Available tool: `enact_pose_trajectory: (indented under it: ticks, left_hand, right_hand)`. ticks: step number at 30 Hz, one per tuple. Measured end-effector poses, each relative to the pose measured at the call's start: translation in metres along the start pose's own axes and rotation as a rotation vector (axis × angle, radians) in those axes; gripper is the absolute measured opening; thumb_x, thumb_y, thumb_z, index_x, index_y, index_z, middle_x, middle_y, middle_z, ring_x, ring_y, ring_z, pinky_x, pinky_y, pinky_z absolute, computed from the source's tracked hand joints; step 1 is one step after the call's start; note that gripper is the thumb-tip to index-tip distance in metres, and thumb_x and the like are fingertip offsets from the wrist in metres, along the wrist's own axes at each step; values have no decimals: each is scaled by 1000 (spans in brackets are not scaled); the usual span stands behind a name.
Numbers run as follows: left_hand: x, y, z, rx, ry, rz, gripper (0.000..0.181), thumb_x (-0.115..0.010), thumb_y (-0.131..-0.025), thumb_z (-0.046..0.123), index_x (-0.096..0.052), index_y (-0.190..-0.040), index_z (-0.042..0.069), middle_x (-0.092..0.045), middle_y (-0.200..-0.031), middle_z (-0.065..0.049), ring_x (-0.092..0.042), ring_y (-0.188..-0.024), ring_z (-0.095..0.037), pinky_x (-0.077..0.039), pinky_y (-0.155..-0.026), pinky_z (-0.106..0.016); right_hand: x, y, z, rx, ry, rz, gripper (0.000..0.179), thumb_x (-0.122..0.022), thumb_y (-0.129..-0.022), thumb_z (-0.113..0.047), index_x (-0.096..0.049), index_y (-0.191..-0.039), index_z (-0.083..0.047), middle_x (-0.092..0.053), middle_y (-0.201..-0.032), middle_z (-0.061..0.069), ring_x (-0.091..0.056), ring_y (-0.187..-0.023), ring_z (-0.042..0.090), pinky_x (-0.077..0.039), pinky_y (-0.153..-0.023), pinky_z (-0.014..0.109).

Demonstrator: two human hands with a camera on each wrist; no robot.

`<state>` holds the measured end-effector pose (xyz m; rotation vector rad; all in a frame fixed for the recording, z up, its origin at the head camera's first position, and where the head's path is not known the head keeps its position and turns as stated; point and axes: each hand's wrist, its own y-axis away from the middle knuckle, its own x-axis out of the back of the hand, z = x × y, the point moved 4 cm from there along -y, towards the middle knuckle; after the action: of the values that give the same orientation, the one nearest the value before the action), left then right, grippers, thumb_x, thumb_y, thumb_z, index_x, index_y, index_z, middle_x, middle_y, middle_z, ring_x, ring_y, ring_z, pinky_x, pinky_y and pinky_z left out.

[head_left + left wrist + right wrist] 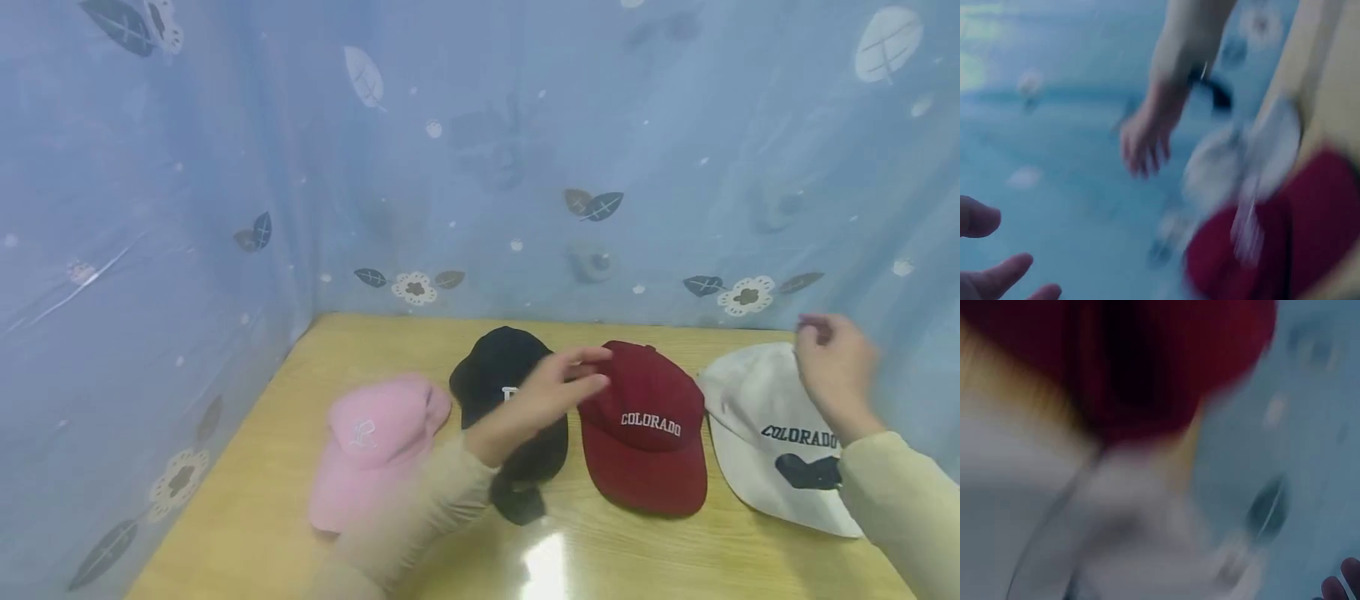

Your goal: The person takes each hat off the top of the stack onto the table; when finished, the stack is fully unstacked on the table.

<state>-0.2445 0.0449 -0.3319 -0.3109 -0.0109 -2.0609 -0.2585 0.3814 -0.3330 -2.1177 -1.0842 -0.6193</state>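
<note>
Several caps lie in a row on the wooden table. My left hand (551, 387) is over the black cap (504, 358), its fingers reaching toward the red cap (652, 467) lettered COLORADO; nothing is in its grasp. My right hand (836, 367) hovers above the white cap (738, 387), which also reads COLORADO and has a dark patch on it. In the left wrist view the right hand (1147, 137) hangs with loose fingers and holds nothing. A pink cap (382, 421) sits at the left, partly behind my blurred left sleeve. Both wrist views are blurred.
A light wooden table (247, 517) carries the caps. Blue curtains (480, 150) patterned with leaves and flowers close off its back and left side. Bright light reflects off the table near the front middle.
</note>
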Motion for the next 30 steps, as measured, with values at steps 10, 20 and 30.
enact_pose_trajectory:
  ticks: [10, 20, 30]
  left_hand:
    - [206, 156, -70, 256, -504, 450, 51, -50, -95, 30, -40, -133, -3, -41, -135, -26, -41, -120, -45, -39, -93, -58]
    - [178, 217, -137, 454, -423, 434, 59, -55, -92, 29, -37, -129, -13, -48, -122, -36, -49, -109, -49, -51, -81, -49]
    - [187, 189, -134, 488, -178, 484, 64, -54, -92, 32, -27, -138, -4, -33, -139, -28, -33, -127, -44, -33, -100, -55]
  right_hand:
    - [-143, 80, -179, 391, -424, -373, 25, -55, -92, -13, -61, -112, -1, -67, -98, 15, -65, -80, 24, -52, -65, 25]
    - [-256, 182, -214, 223, -454, -836, 45, -57, -87, -12, -48, -127, 4, -60, -113, 19, -59, -104, 31, -51, -82, 38]
    - [-266, 159, -245, 161, -589, -817, 49, -48, -92, -10, -35, -138, 3, -51, -127, 22, -51, -115, 33, -46, -93, 40]
